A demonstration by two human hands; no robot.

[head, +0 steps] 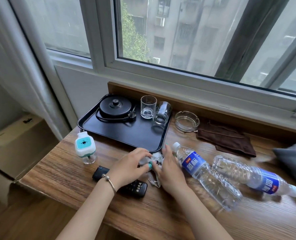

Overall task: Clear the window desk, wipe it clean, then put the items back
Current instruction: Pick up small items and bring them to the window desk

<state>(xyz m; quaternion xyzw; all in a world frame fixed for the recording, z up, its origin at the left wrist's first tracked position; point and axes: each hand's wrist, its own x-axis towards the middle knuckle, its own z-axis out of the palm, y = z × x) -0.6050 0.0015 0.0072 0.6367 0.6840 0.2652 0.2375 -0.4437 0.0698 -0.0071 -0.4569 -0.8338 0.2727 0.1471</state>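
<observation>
One plug-in repellent stands at the desk's left end, beside one black tray carrying one kettle base and two glasses. One remote is partly hidden under the left wrist. Left hand and right hand both curl onto one crumpled white tissue, mostly covered. Rightward: one ashtray, one brown cloth, two lying bottles.
</observation>
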